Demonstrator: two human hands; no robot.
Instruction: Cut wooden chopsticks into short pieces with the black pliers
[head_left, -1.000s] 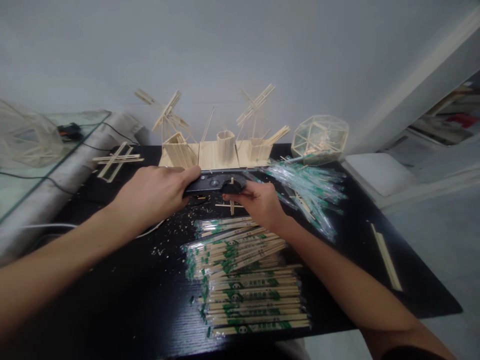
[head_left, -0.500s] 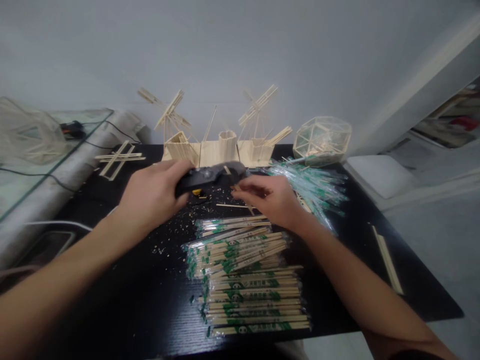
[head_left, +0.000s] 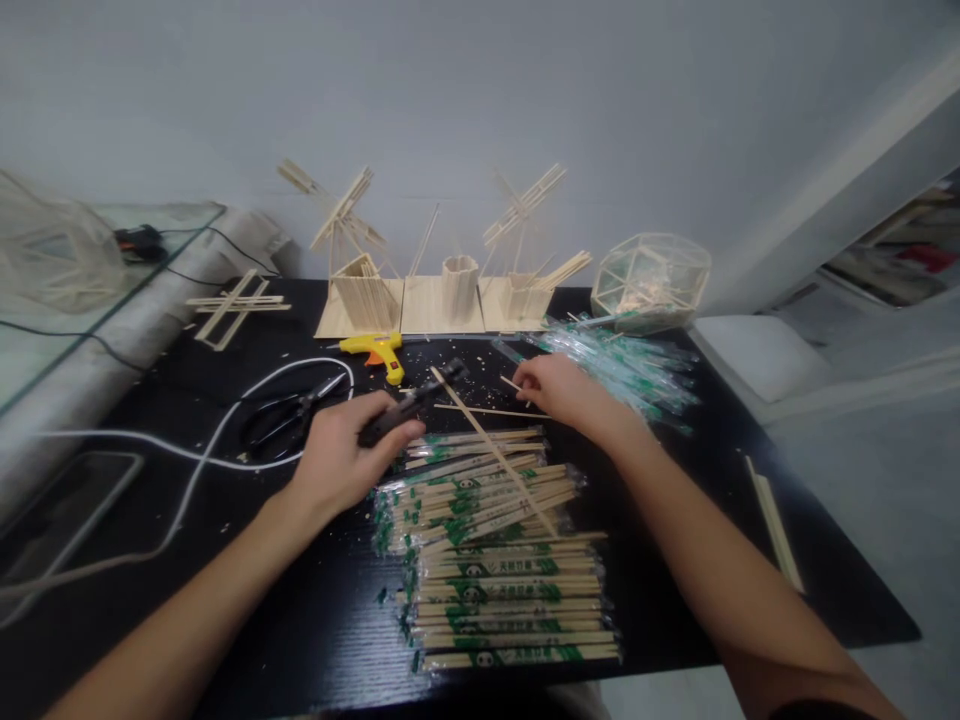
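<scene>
My left hand [head_left: 358,445] is closed round a dark tool [head_left: 412,400], blurred, just above the near packs. My right hand [head_left: 559,390] pinches a short thin stick [head_left: 513,383] to the right of the tool. A long loose stick [head_left: 495,450] lies slanting across the wrapped chopstick packs [head_left: 510,590], its upper end close to the tool. Another thin stick [head_left: 487,410] lies crosswise between my hands. Small wood chips are scattered on the black table [head_left: 315,610] behind the packs.
A yellow glue gun [head_left: 375,350], black-handled pliers [head_left: 281,420] and a white cable [head_left: 214,440] lie at left. Wooden windmill models [head_left: 365,290] stand at the back. Empty wrappers [head_left: 630,365], a stick-framed shape [head_left: 651,280] and loose sticks [head_left: 776,525] are at right.
My left hand has moved down and nearer with the tool, uncovering the glue gun and pliers. My right hand has shifted slightly right. A long stick now lies slanted over the packs.
</scene>
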